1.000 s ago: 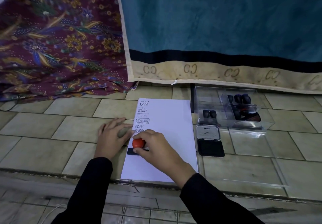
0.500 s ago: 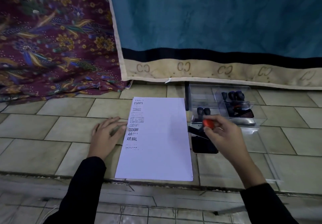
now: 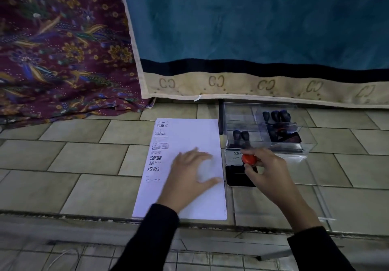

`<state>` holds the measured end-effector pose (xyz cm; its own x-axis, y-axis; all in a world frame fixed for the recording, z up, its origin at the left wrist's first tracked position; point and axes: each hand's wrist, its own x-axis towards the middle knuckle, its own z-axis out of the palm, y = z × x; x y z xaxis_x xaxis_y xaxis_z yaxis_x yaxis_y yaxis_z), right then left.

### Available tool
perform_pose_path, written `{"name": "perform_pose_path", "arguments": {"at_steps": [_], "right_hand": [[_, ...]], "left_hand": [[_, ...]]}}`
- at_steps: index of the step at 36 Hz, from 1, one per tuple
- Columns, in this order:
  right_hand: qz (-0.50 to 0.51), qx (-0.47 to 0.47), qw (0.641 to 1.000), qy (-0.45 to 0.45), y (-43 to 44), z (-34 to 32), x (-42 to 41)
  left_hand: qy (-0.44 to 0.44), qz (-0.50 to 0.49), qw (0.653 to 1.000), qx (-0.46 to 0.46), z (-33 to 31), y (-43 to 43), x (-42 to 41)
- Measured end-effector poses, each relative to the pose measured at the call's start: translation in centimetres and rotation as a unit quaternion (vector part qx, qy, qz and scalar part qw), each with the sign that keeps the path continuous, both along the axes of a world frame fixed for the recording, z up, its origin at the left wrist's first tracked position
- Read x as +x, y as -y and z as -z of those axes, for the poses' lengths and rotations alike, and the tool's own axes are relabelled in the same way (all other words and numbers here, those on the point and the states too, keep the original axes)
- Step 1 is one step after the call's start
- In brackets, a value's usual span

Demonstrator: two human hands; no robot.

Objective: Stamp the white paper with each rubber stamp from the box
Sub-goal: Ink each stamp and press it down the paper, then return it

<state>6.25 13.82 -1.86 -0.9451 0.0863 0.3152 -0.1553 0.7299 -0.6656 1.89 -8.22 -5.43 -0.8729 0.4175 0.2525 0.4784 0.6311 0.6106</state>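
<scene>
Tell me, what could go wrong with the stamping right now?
The right hand holds the red-knobbed stamp over the open ink pad; too much ink might blot the next print. The left hand rests on the white paper near the AIR MAIL print; sliding could smear fresh ink. The pad sits close to the paper's edge, so a drip might mark it.

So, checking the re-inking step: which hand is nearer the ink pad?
Right. The right hand holds the red-knobbed stamp over the ink pad; the left hand rests on the paper beside it.
</scene>
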Motion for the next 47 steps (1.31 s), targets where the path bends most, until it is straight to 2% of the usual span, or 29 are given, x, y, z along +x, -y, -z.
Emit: {"name": "perform_pose_path", "arguments": {"at_steps": [4,10,24,47], "right_hand": [[-0.017,0.005,1.000,-0.008,0.2,0.0,0.2],[-0.027,0.006,1.000,-0.007,0.0,0.0,0.2],[-0.008,0.004,1.000,-0.027,0.6,0.6,0.5],[0.010,-0.022,0.999,0.021,0.2,0.0,-0.2]], "left_hand": [[-0.004,0.022,0.998,-0.060,1.4,-3.5,1.4],[-0.017,-0.005,0.998,-0.055,2.1,-4.7,0.8],[0.002,0.006,0.999,-0.052,1.9,-4.6,-0.2],[0.011,0.015,1.000,-0.022,2.7,-4.5,-0.5]]}}
